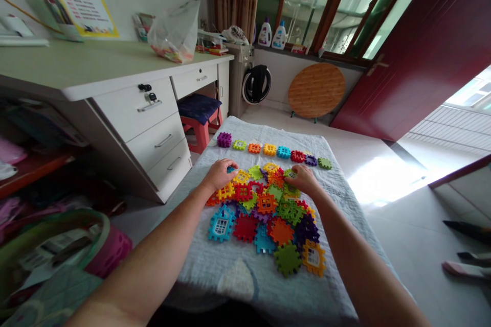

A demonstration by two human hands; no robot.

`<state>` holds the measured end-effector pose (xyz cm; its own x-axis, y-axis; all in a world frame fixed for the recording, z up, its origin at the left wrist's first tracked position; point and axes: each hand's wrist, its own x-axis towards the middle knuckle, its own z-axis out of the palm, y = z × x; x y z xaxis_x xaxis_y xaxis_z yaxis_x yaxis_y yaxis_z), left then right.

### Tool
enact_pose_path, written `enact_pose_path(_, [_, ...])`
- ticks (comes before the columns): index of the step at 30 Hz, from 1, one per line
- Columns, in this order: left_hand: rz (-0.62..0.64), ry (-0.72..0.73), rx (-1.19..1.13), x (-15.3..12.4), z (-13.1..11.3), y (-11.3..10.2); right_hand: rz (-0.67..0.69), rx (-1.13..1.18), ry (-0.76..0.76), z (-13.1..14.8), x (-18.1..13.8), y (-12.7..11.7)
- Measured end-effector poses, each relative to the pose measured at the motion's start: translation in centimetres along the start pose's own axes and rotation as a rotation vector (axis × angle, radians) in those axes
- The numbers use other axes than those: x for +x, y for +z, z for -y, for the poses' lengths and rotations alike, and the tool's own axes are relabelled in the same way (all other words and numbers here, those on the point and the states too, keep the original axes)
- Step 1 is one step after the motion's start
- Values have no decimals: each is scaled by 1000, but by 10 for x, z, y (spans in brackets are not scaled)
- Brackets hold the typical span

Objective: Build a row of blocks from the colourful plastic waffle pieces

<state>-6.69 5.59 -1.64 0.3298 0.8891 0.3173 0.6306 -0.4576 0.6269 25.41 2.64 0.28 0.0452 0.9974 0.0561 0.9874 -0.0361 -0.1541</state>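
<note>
A heap of plastic interlocking building tiles lies on the cloth-covered table, with a red tile [245, 227] and an orange tile [282, 231] among them. At the heap's far left edge my left hand [221, 174] is closed on a blue tile [230, 169], mostly hidden by the fingers. My right hand [303, 179] grips a light green tile [292, 174] at the far right edge. Beyond both hands runs a row of tiles, from a purple stack [224, 139] through a yellow tile [269, 149] to a green tile [325, 163].
A pale cloth [233, 281] covers the low table. To the left stand a white desk [146, 112] with drawers and a stool [199, 110]. A washing machine [240, 82], a round wooden board [316, 90] and a red door [414, 46] are at the back.
</note>
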Motion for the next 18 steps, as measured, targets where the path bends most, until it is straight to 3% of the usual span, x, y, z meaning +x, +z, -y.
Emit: enact_pose_path(18, [-4,-23,17,1,1,-1,-37,29,33,3,2,3])
